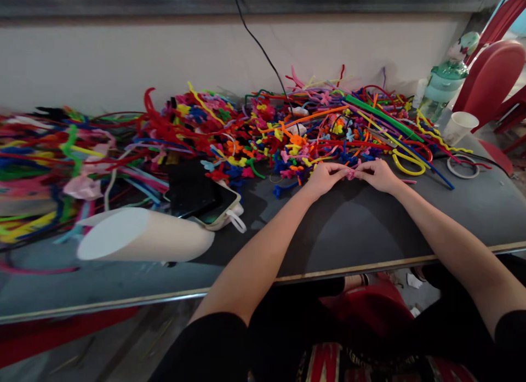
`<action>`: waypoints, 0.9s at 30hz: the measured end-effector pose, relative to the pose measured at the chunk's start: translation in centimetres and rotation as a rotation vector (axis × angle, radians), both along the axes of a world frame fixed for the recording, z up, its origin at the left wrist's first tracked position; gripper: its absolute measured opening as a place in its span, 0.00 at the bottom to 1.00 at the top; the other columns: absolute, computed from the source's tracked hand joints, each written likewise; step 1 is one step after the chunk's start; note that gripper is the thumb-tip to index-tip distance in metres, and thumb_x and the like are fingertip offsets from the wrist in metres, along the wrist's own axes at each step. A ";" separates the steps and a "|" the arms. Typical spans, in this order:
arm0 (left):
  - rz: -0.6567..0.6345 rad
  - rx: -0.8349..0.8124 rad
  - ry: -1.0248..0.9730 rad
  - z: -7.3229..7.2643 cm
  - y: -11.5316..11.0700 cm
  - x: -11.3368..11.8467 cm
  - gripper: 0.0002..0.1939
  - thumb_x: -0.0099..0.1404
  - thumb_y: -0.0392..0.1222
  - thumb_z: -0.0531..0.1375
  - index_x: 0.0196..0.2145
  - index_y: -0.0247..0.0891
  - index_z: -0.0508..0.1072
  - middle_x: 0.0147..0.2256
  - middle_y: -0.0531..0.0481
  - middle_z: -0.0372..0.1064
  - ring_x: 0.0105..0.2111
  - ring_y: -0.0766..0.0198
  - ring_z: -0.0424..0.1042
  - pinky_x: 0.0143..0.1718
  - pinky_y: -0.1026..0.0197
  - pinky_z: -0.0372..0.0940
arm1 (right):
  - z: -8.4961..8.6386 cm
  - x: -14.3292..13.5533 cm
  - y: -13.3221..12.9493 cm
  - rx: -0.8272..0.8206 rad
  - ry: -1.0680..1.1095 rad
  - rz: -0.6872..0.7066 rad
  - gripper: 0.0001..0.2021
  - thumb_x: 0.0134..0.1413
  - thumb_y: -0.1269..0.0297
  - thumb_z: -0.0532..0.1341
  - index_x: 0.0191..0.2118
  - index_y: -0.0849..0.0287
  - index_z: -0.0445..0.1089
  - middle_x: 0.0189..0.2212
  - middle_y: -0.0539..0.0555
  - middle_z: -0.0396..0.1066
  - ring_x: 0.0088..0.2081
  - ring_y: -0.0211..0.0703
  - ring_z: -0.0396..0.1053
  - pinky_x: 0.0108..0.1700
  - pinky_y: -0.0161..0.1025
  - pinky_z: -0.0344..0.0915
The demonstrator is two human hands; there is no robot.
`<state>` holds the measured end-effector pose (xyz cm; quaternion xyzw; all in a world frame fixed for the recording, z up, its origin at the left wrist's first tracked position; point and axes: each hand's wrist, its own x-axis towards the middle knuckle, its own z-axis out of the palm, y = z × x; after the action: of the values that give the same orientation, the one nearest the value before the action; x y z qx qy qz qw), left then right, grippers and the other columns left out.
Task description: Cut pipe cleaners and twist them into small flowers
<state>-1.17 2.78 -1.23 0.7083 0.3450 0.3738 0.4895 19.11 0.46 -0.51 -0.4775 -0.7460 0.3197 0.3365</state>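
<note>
The pink fuzzy piece (350, 174) is right of centre in the frame, at the near edge of the pile of coloured fuzzy stems (283, 143), above the dark table (337, 237). The left hand (327, 179) grips its left side between thumb and fingertips; the right hand (377, 175) pinches its right side in the same manner. The piece is small and partly covered by the fingers, so its exact form cannot be confirmed. For good control, hold one side firm with the left pinch and apply small, even bends with the right; excess force may crease the stem. Work over the bare surface at lower centre, since loose stems in the pile could snag. Maintain clearance from the yellow loop (409, 163) and white ring (463, 167) at right, beyond the right hand.
</note>
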 end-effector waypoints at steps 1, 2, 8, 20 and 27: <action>-0.006 0.000 0.007 0.0 0.0 0.0 0.11 0.62 0.48 0.63 0.30 0.39 0.81 0.30 0.48 0.78 0.29 0.63 0.72 0.38 0.58 0.67 | -0.1 0.0 0.1 -0.014 0.003 -0.001 0.12 0.54 0.55 0.63 0.32 0.58 0.79 0.25 0.50 0.74 0.27 0.36 0.67 0.33 0.35 0.61; -0.009 0.001 0.014 0.0 0.0 0.0 0.11 0.62 0.48 0.63 0.31 0.39 0.81 0.31 0.48 0.78 0.30 0.63 0.72 0.38 0.58 0.67 | -0.3 0.1 0.1 -0.028 0.005 -0.003 0.13 0.53 0.54 0.63 0.32 0.58 0.79 0.24 0.50 0.74 0.27 0.36 0.66 0.33 0.35 0.62; -0.018 0.036 0.038 -0.2 0.1 0.0 0.12 0.62 0.49 0.63 0.31 0.39 0.81 0.33 0.48 0.79 0.34 0.60 0.75 0.42 0.57 0.68 | -0.2 0.2 0.2 -0.091 0.047 0.032 0.13 0.52 0.54 0.63 0.33 0.59 0.79 0.24 0.51 0.74 0.26 0.35 0.66 0.31 0.35 0.62; 0.049 0.034 0.114 -0.3 -0.2 0.3 0.07 0.61 0.42 0.64 0.30 0.38 0.81 0.30 0.48 0.79 0.31 0.62 0.76 0.41 0.60 0.69 | -0.6 0.4 0.3 -0.059 0.002 0.085 0.11 0.53 0.57 0.64 0.35 0.56 0.80 0.31 0.52 0.79 0.32 0.39 0.72 0.38 0.37 0.66; -0.017 -0.006 0.169 0.4 -0.5 0.5 0.09 0.63 0.40 0.62 0.27 0.36 0.79 0.29 0.49 0.78 0.31 0.64 0.75 0.42 0.61 0.69 | -0.5 0.4 0.3 -0.043 -0.077 0.079 0.10 0.53 0.58 0.64 0.35 0.58 0.80 0.29 0.52 0.78 0.31 0.39 0.71 0.37 0.37 0.65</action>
<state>-0.64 2.31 -0.81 0.7386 0.3802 0.3074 0.4641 19.54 0.75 -1.04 -0.4667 -0.7698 0.3300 0.2842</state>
